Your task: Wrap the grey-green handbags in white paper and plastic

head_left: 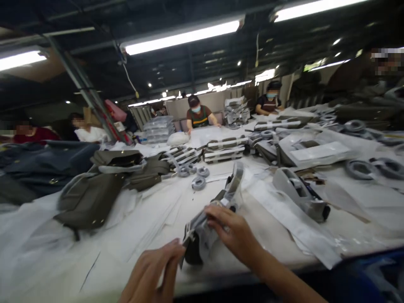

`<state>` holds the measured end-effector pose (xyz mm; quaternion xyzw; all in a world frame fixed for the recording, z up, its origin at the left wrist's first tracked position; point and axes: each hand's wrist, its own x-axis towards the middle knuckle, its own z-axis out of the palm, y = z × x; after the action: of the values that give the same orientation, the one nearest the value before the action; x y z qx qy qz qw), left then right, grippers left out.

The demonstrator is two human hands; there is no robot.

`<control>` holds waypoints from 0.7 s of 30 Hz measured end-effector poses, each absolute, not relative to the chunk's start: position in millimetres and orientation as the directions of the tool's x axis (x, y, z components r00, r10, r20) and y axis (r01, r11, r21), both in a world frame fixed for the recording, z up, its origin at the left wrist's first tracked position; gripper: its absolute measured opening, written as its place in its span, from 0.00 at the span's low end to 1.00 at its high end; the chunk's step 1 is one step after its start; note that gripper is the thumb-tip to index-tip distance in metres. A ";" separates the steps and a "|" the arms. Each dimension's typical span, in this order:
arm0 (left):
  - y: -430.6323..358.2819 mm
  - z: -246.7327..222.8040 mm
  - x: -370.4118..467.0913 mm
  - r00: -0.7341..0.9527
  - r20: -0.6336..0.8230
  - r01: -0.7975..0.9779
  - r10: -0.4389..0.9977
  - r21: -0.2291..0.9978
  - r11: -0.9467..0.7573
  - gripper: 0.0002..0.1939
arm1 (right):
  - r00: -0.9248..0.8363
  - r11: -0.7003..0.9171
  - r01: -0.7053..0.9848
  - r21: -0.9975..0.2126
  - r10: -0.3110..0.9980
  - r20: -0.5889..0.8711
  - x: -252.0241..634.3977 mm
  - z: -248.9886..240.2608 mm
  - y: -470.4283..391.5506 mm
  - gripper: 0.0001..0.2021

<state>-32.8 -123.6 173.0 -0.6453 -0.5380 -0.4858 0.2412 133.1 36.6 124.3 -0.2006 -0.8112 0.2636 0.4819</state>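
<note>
Near the table's front edge stands a narrow dark bag with a grey strap rising behind it; pale wrapping partly covers it. My left hand comes in from below, its fingers pinched on the bag's near left corner. Higher and to the right, the bent fingers of my right hand press together on the bag's top edge, by the base of the strap. White cord or a tag hangs between the hands, too blurred to tell. My right palm hides part of the bag's side.
Olive-grey bags lie on the left of the white table. Rolled grey straps and stacks of wrapped bags stand ahead. A grey wrapped item and white sheets lie right. Co-workers sit across.
</note>
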 end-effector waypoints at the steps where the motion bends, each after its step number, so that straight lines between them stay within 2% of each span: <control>1: -127.3 166.7 -21.9 0.055 0.865 0.915 0.499 0.157 -0.372 0.17 | -0.430 0.787 0.084 -0.612 0.582 0.690 132.9 123.1 38.2 0.15; 4: -134.4 135.7 5.9 0.289 0.780 0.820 0.554 0.097 -0.564 0.16 | -0.371 0.797 0.111 -0.594 0.587 0.719 131.4 118.7 41.6 0.15; 7: -140.6 100.5 15.5 0.285 0.739 0.800 0.610 0.167 -0.576 0.18 | -0.353 0.800 0.128 -0.586 0.589 0.727 131.0 117.4 41.4 0.14; 11: -148.8 77.2 1.9 0.077 0.741 0.799 0.667 0.354 -0.486 0.19 | -0.362 0.810 0.107 -0.577 0.572 0.736 135.6 117.6 38.5 0.14; 15: -142.3 69.5 -17.8 -0.355 0.638 0.755 0.683 0.627 -0.193 0.20 | -0.331 0.824 0.057 -0.563 0.548 0.768 152.9 108.9 31.7 0.13; 17: -126.5 60.4 -22.4 -0.498 0.549 0.686 0.671 0.723 -0.082 0.28 | -0.325 0.821 0.045 -0.569 0.550 0.769 163.9 96.3 28.5 0.13; 19: -103.7 49.1 -22.4 -0.563 0.449 0.567 0.693 0.820 -0.071 0.40 | -0.365 0.804 0.050 -0.592 0.567 0.739 173.3 77.5 28.9 0.12; 21: -79.9 40.0 -20.1 -0.619 0.309 0.369 0.721 0.926 -0.080 0.47 | -0.429 0.805 0.098 -0.584 0.564 0.705 180.0 55.6 34.3 0.10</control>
<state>-20.1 -79.9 40.0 -0.4115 -0.6627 -0.6087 -0.1446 180.0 34.3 55.6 -0.2041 -0.8117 0.2358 0.4938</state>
